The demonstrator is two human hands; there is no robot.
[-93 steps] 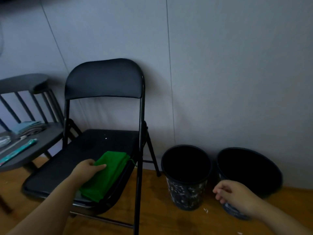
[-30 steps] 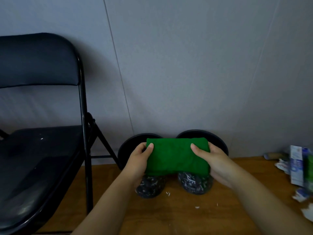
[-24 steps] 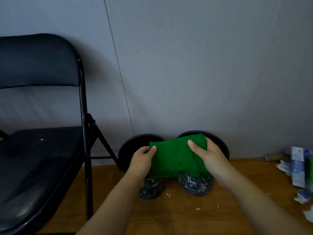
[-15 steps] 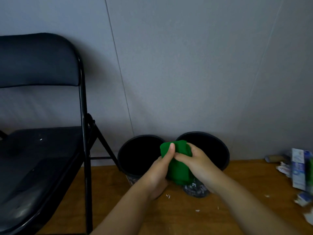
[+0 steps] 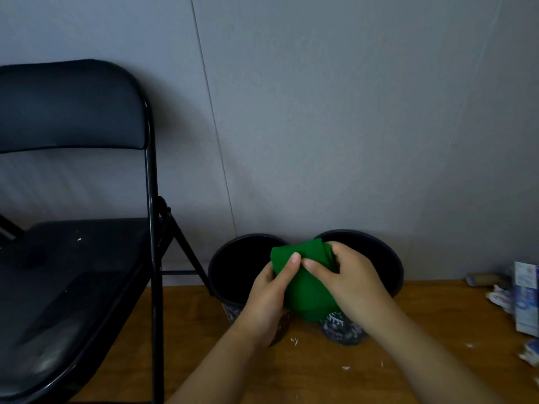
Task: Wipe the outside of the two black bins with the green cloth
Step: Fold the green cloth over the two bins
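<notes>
Wooden floor (image 5: 306, 383), two black bins (image 5: 233, 287) side by side, folding chair (image 5: 73, 258), white scraps (image 5: 294, 341), boxes (image 5: 526, 298)

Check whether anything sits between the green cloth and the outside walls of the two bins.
Nothing visible does. Both hands, left hand and right hand, hold the green cloth just above the left bin and right bin; their patterned walls show bare below.

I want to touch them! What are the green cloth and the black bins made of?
The green cloth looks like soft, matte fabric: it folds and bunches between both hands. The two black bins look like hard plastic, with thin, smooth rims and speckled printed sides, though the dim light leaves that unsure.
</notes>
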